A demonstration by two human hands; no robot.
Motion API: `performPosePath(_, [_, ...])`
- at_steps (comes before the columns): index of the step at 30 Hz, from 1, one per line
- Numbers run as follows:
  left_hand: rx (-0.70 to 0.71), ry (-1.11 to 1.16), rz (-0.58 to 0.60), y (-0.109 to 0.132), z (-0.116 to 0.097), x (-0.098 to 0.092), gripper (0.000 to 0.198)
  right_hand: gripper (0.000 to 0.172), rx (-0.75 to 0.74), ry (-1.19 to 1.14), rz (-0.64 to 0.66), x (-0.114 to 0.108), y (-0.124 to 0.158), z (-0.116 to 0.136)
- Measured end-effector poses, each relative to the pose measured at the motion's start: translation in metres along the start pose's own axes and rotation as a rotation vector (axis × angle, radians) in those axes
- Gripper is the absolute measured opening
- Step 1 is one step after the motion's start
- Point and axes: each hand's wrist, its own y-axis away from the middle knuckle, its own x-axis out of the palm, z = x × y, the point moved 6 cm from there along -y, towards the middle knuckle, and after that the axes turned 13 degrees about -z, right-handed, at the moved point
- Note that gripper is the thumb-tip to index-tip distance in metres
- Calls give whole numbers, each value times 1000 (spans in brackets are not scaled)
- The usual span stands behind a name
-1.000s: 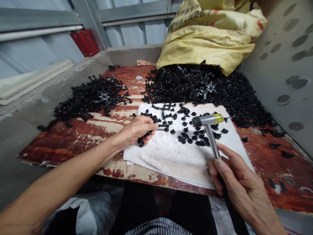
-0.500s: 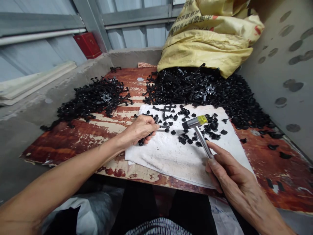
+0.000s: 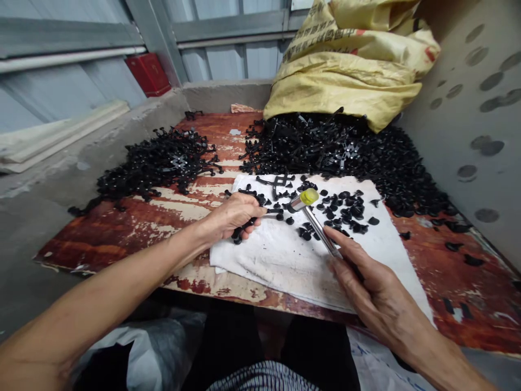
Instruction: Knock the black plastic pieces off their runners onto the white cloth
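Note:
My left hand (image 3: 238,214) is closed on a black jointed bracket (image 3: 272,211), whose arm sticks out to the right over the white cloth (image 3: 277,260). Another part of that bracket shows below the fingers. My right hand (image 3: 362,282) grips a small hammer (image 3: 315,220) by its metal handle. The hammer head has a yellow face and a dark face; the dark one is down, close to the bracket's right end. I cannot tell whether they touch. Several small black caps (image 3: 345,209) lie scattered on the cloth around the hammer.
A big heap of black parts (image 3: 309,144) spills from a yellow woven sack (image 3: 342,81) at the back. Another pile of black brackets (image 3: 163,157) lies on the left of the worn red board (image 3: 179,212). A low concrete ledge (image 3: 93,141) and a spotted panel (image 3: 472,125) border the sides.
The hammer has swung left and down, bringing its head from over the caps to near the bracket's end. My left hand stays in place with the bracket.

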Motion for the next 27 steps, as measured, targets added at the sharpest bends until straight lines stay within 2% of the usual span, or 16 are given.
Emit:
performPosePath(3, [11,-2,-11,0,0,0,27,44,51,-19,7,0,2,-4])
performPosePath(6, [43,0,-30,2,-1,0,28,44,35,-13,-1,-1,2,-5])
performPosePath(11, [96,-63,-61,2,1,-2,26,45,-63,-1,4,-2,-2,6])
performPosePath(16, [109,-75,-51,-2,3,-2,26,55,-226,6,-80,-10,-8,24])
performPosePath(21, [95,-86,-73,-3,3,-2,26,51,-297,125,43,-4,-16,26])
performPosePath(23, [88,-79,-71,-3,4,-2,26,53,-302,100,-7,-8,-19,31])
performPosePath(25, [91,-68,-55,-3,4,-2,26,59,-317,77,-126,-16,-21,36])
performPosePath(27, [97,-69,-48,-3,4,-1,26,62,-349,111,-147,-15,-20,37])
